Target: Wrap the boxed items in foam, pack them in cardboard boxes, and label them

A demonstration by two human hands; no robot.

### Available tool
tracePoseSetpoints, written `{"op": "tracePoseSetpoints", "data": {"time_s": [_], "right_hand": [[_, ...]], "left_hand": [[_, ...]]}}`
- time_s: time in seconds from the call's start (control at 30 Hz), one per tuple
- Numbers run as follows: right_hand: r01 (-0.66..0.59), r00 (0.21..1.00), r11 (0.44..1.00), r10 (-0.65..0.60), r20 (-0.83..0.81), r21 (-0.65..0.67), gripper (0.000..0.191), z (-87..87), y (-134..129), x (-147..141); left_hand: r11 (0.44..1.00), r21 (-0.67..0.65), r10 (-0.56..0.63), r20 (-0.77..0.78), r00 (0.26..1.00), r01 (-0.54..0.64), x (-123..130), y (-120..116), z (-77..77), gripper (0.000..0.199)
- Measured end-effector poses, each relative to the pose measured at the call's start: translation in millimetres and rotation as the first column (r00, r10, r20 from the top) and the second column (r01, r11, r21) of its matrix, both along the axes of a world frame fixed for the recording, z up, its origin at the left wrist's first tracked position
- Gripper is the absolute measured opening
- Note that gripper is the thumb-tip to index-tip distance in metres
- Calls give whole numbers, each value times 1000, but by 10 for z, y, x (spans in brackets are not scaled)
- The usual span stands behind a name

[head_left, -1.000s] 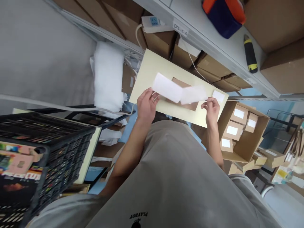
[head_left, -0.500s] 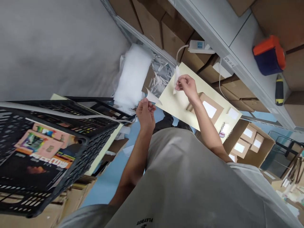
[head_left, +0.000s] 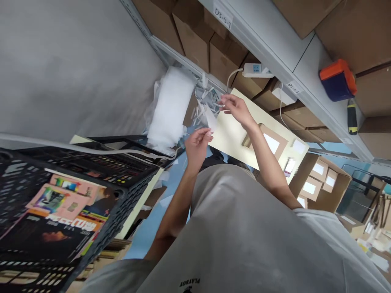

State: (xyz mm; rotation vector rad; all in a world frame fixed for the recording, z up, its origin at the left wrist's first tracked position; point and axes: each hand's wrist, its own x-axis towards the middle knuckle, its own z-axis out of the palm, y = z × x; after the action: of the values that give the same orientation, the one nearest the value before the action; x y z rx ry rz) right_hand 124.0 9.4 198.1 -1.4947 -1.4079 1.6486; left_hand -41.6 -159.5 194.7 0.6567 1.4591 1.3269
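My left hand (head_left: 198, 147) is closed in a pinch on a small white paper (head_left: 210, 118) that sticks up from its fingertips. To its right, my right hand (head_left: 236, 109) hovers over the far edge of a cream tabletop (head_left: 226, 132), its fingers apart and holding nothing. Beyond both hands lies a heap of white and grey paper strips (head_left: 200, 112). A brown carton with a white label (head_left: 271, 143) rests on the tabletop, beside my right forearm.
A black crate (head_left: 116, 203) with magazines (head_left: 51, 234) stands at the left. White wrap (head_left: 172, 103) is behind it. Shelves with cartons (head_left: 195, 47) and a power strip (head_left: 253, 70) run along the upper right. An open box (head_left: 337, 195) holds labelled cartons.
My right hand has let go of the thin white strip, and its fingers have spread. My left hand has moved right with its paper, which now stands more upright. The view has shifted slightly.
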Motion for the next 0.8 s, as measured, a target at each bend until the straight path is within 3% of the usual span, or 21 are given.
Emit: {"op": "tracePoseSetpoints", "data": {"time_s": [0.1, 0.17, 0.27, 0.43, 0.57, 0.67, 0.8], "right_hand": [[70, 998, 996, -70, -7, 55, 55, 335, -391, 421], [141, 990, 984, -143, 7, 108, 56, 476, -590, 692], [265, 959, 944, -279, 47, 199, 54, 553, -822, 1075], [471, 866, 847, -497, 51, 248, 54, 608, -1166, 1626], [562, 813, 795, -581, 24, 228, 51, 715, -1442, 1936], [578, 803, 790, -596, 35, 204, 45, 724, -1611, 2115], [529, 831, 829, -549, 89, 180, 40, 596, -1753, 2334]], "left_hand": [[934, 91, -339, -84, 937, 346, 59, 93, 136, 38], [824, 143, -526, -165, 834, 548, 125, 153, 252, 31], [667, 191, -677, -249, 693, 720, 263, 230, 405, 25], [447, 225, -780, -377, 500, 866, 519, 350, 568, 19], [282, 223, -822, -446, 355, 933, 719, 434, 673, 18], [224, 183, -822, -493, 287, 957, 869, 460, 718, 17], [215, 104, -809, -538, 237, 971, 1040, 440, 745, 13]]}}
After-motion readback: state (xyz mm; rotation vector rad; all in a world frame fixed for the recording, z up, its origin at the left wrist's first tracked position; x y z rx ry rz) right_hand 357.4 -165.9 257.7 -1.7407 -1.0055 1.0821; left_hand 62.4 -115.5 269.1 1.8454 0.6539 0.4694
